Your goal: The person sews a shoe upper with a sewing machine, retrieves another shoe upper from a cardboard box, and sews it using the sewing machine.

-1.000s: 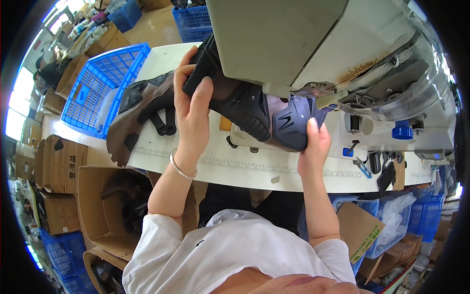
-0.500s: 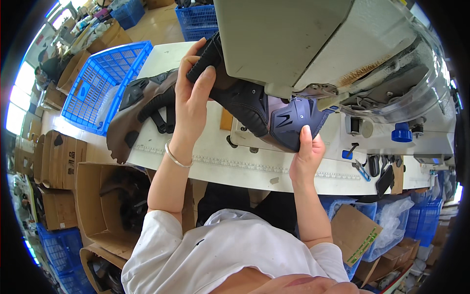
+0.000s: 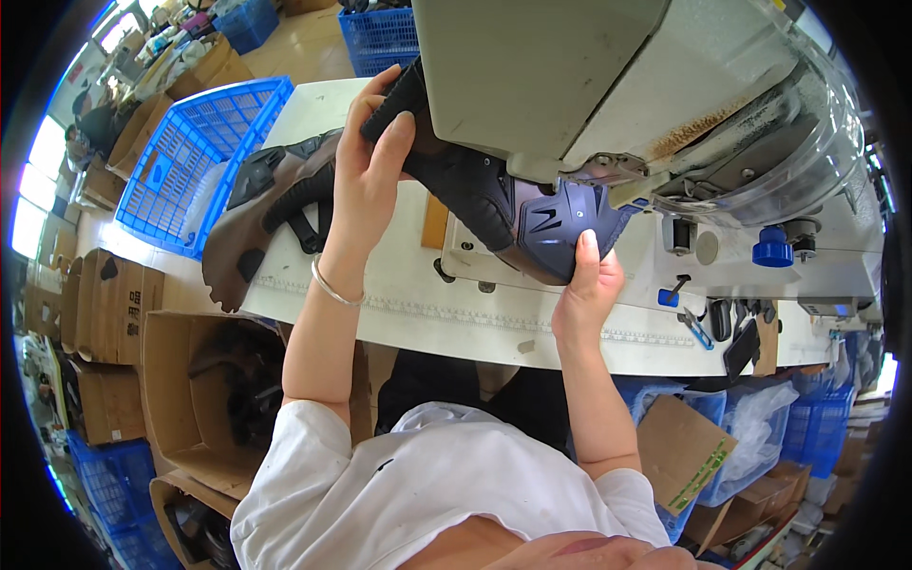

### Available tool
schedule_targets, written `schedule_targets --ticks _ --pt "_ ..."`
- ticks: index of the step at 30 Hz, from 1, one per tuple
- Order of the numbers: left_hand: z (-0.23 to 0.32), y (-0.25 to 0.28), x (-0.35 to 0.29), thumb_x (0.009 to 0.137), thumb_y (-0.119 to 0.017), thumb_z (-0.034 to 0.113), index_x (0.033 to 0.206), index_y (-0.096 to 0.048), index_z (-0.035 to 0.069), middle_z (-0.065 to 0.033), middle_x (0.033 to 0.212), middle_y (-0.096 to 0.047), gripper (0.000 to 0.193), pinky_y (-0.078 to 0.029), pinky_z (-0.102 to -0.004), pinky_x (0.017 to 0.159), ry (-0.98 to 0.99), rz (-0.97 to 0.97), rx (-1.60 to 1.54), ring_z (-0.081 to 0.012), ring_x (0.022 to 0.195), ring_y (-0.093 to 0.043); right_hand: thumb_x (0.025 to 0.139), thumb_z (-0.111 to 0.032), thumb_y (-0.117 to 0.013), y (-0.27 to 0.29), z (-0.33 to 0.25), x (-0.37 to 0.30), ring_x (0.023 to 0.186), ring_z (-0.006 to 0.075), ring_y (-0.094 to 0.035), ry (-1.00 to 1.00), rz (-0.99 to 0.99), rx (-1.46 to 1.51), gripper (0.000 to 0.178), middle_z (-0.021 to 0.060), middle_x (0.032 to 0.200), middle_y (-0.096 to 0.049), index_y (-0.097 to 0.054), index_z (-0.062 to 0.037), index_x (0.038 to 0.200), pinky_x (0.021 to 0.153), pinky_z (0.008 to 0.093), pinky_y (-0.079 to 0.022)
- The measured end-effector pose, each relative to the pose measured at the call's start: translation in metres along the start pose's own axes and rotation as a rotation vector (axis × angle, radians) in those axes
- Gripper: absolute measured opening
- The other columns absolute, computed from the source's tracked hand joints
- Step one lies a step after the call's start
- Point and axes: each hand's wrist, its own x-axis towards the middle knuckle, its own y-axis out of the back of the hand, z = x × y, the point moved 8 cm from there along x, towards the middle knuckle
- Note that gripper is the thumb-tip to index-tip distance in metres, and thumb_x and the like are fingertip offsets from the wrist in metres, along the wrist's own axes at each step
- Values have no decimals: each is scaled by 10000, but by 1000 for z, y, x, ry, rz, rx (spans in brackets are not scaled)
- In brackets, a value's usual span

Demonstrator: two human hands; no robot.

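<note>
A dark shoe upper (image 3: 465, 195), black and brown with a bluish sheen at one end, lies under the head of a sewing machine (image 3: 537, 81). My left hand (image 3: 372, 185) is closed around its thick ribbed collar, thumb on the near side. At the bluish end, my right hand (image 3: 587, 290) pinches the near edge, thumb on top and fingers hidden beneath. That end's far edge runs up to the machine's metal foot (image 3: 608, 169); the needle point cannot be made out. Left of my left wrist, more brown and black uppers (image 3: 256, 204) lie on the white table (image 3: 418, 309).
A blue crate (image 3: 204, 161) stands beyond the table's left end. Below it, an open carton (image 3: 185, 399) holds dark pieces. Small snips (image 3: 698, 330) and a black phone-like object (image 3: 741, 350) lie at the right. A clear curved guard (image 3: 826, 142) fronts the machine.
The whole picture has shifted slightly. Both hands keep their grip, and the bluish end of the upper has moved only a little against the machine foot.
</note>
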Motion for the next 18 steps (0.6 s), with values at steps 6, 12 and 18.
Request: schedule_targets --ticks 6,12,18 --pt "-7 8 -1 913 -520 94 1076 -457 -3 -81 1335 -404 200 -473 -152 616 -20 7 79 -35 827 -528 924 -223 -542 2 1 3 811 86 -568 7 6 3 228 39 900 -637 -605 -4 909 781 243 -444" --pt "-4 9 -4 906 -534 82 1057 -450 -5 -72 1318 -396 192 -432 -163 685 -66 10 124 -32 852 -498 915 -218 -551 6 1 10 777 88 -568 21 2 -11 224 37 879 -636 -610 -3 895 764 243 -447" --pt "-2 8 -7 889 -564 87 1041 -456 -16 -68 1316 -395 213 -433 -160 654 -68 44 110 -32 841 -498 912 -225 -552 4 -2 13 774 91 -571 22 -12 -15 237 38 872 -637 -612 4 916 762 241 -448"
